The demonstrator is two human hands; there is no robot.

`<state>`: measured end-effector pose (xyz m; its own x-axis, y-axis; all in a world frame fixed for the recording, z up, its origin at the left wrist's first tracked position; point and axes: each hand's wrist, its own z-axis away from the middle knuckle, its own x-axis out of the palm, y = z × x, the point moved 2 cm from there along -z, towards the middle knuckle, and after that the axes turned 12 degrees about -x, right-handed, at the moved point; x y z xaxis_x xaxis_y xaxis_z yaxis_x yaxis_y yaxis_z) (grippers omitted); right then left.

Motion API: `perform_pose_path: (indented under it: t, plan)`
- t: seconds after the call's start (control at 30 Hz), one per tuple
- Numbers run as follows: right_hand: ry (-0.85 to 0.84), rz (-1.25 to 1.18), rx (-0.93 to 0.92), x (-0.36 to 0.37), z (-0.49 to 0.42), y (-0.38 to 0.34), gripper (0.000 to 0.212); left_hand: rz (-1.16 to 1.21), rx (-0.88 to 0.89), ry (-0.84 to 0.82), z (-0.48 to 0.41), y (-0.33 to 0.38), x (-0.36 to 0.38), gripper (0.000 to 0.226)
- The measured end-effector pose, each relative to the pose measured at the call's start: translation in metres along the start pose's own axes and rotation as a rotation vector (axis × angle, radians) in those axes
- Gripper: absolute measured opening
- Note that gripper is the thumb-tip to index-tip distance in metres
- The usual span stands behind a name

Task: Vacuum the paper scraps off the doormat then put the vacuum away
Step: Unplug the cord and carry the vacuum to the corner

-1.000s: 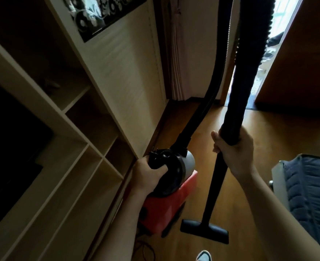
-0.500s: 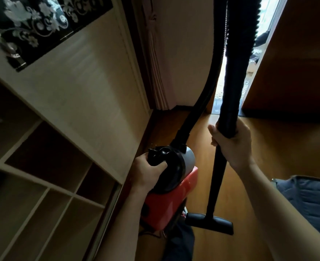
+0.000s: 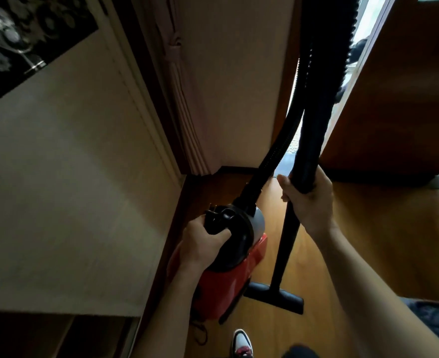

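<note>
Left hand [image 3: 200, 244]: fingers wrapped tight round the black top handle [image 3: 218, 220] of the red vacuum [image 3: 228, 280], low beside the cabinet panel [image 3: 71, 189]. Right hand [image 3: 309, 200] grips the wand [image 3: 288, 241]. Wood floor [image 3: 368, 241]. Wand axis near vertical, nozzle [image 3: 275, 297] down. Doorway [image 3: 368, 27] beyond.

Cabinet panel [image 3: 71, 189] walls off 9 o'clock, just beside the vacuum [image 3: 239, 254]. Corner wall [image 3: 239, 99] and folded curtain [image 3: 184, 125] block 12. Hose [image 3: 272, 156] and wand [image 3: 288, 241] stand at 1 to 3 (floor nozzle [image 3: 275, 297] low at 5). Brown door [image 3: 407, 99] closes 2. Open floor [image 3: 368, 241] at 3, bounded by a dark cushion [image 3: 435, 319] at 4.
</note>
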<state>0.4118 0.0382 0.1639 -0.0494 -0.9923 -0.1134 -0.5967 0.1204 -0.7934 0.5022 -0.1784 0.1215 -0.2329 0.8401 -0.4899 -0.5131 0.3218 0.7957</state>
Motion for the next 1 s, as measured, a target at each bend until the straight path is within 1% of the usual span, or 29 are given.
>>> perform_pose_path:
  t: [0.13, 0.27, 0.33, 0.47, 0.57, 0.63, 0.73, 0.87, 1.0]
  plan:
    - [0.011, 0.009, 0.009, 0.004, -0.049, 0.037, 0.021, -0.008, 0.022, 0.026, -0.051, 0.027, 0.012, 0.016]
    - [0.024, 0.018, 0.000, 0.008, -0.094, 0.074, 0.022, 0.004, 0.011, 0.061, -0.098, 0.051, 0.026, 0.015]
    - [0.014, -0.001, 0.006, 0.009, -0.116, 0.098, 0.018, 0.024, -0.012, 0.075, -0.123, 0.064, 0.033, 0.015]
    - [-0.001, -0.038, 0.003, 0.011, -0.171, 0.150, 0.023, 0.054, -0.039, 0.099, -0.175, 0.097, 0.052, 0.010]
    - [-0.013, -0.067, 0.001, 0.016, -0.218, 0.184, 0.021, 0.037, -0.059, 0.138, -0.215, 0.123, 0.066, 0.008]
    - [-0.005, -0.082, 0.033, 0.021, -0.252, 0.205, 0.032, 0.032, -0.090, 0.164, -0.240, 0.142, 0.075, 0.009]
    - [-0.027, -0.110, 0.058, 0.029, -0.297, 0.236, 0.034, 0.060, -0.131, 0.205, -0.273, 0.168, 0.082, 0.009]
    - [-0.076, -0.136, 0.044, 0.043, -0.348, 0.266, 0.035, 0.074, -0.167, 0.249, -0.313, 0.182, 0.088, 0.009]
    - [-0.119, -0.142, 0.039, 0.061, -0.379, 0.286, 0.038, 0.084, -0.208, 0.273, -0.340, 0.186, 0.089, 0.010]
